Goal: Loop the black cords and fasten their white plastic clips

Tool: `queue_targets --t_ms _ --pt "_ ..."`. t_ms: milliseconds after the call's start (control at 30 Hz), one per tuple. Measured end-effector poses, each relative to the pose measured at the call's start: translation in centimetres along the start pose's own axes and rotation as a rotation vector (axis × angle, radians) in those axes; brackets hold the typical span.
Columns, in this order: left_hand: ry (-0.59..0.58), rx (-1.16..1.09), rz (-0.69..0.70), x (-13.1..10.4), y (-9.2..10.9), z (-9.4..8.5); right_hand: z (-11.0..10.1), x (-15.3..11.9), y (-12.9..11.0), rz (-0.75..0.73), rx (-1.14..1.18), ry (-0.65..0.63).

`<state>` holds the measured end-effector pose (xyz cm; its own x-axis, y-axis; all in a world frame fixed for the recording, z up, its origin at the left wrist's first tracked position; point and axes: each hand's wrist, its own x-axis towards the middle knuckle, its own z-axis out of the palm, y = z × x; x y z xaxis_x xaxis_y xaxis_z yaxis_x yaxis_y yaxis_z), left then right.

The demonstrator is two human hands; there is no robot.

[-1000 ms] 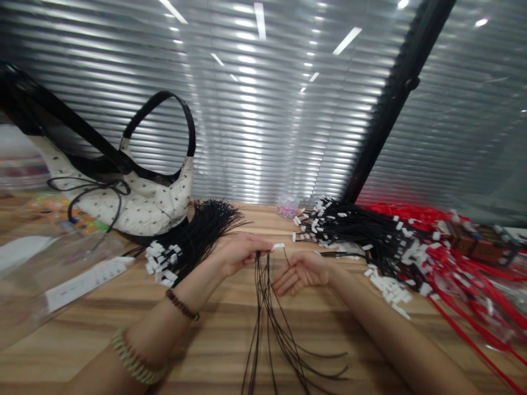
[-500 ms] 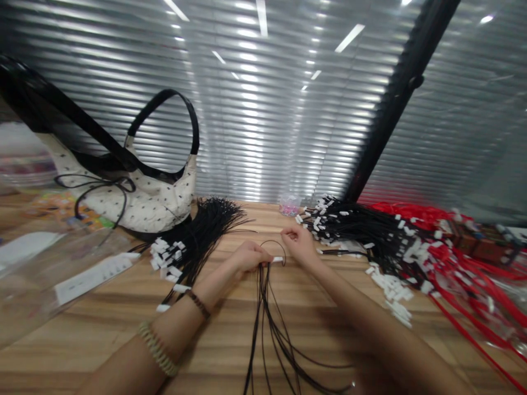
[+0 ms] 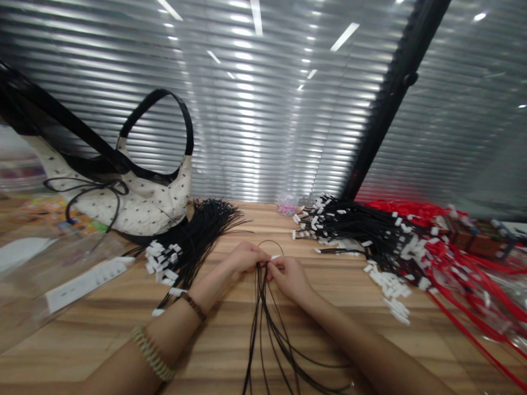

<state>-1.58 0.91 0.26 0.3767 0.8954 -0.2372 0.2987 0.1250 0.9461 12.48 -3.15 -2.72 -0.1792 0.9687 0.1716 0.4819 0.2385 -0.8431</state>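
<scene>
My left hand (image 3: 242,258) pinches the top of a bunch of thin black cords (image 3: 267,323) that trail toward me over the wooden table (image 3: 230,351). My right hand (image 3: 288,274) meets it fingertip to fingertip at a small white clasp (image 3: 275,257). One cord curls in a small loop (image 3: 269,243) just above the two hands. A beaded bracelet and a pale braided band sit on my left wrist.
A heap of black cords with white clasps (image 3: 354,227) lies to the right, red cords (image 3: 453,258) beyond it. Another black bundle (image 3: 197,233) with white clasps lies left, by a white dotted handbag (image 3: 135,197). Clear plastic bags (image 3: 53,269) cover the far left. A small bead jar (image 3: 287,205) stands at the back.
My right hand rose from lying palm-up on the table, drew a cord end up and back, then came down to join my left hand at the white clasp.
</scene>
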Motion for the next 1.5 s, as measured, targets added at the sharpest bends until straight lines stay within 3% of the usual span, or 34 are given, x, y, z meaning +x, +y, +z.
queue_targets --t_ms 267,433,667,833,1000,1100,1200,1300,1367,1500 --pt "0.009 0.017 -0.021 -0.3 0.5 0.1 0.5 -0.3 0.1 0.061 -0.075 0.076" --pt "0.024 0.028 -0.036 0.0 0.2 0.0 -1.1 -1.2 -0.6 0.063 -0.073 0.026" --pt "0.050 0.034 -0.068 -0.1 0.4 0.1 -8.1 -5.0 -1.3 0.174 0.361 -0.214" --pt "0.059 0.021 -0.081 -0.4 0.8 0.3 -13.7 -8.7 -1.7 0.172 0.527 -0.187" --pt "0.079 0.010 -0.092 -0.5 1.0 0.3 -17.5 -11.9 -2.8 0.011 0.653 -0.265" --pt "0.073 0.011 -0.099 -0.5 1.1 0.2 -18.6 -12.4 -3.1 -0.039 0.640 -0.113" --pt "0.054 0.011 -0.098 -0.3 1.0 0.1 -17.8 -11.1 -3.1 -0.043 0.520 0.064" --pt "0.029 0.015 -0.105 -0.1 0.8 -0.2 -15.0 -8.5 -3.1 -0.020 0.295 0.134" --pt "0.010 0.019 -0.113 -0.1 0.7 -0.3 -12.2 -6.5 -2.9 0.003 0.229 0.093" --pt "-0.005 0.007 -0.113 -0.2 1.0 -0.5 -6.5 -2.7 -1.5 0.217 0.352 -0.033"
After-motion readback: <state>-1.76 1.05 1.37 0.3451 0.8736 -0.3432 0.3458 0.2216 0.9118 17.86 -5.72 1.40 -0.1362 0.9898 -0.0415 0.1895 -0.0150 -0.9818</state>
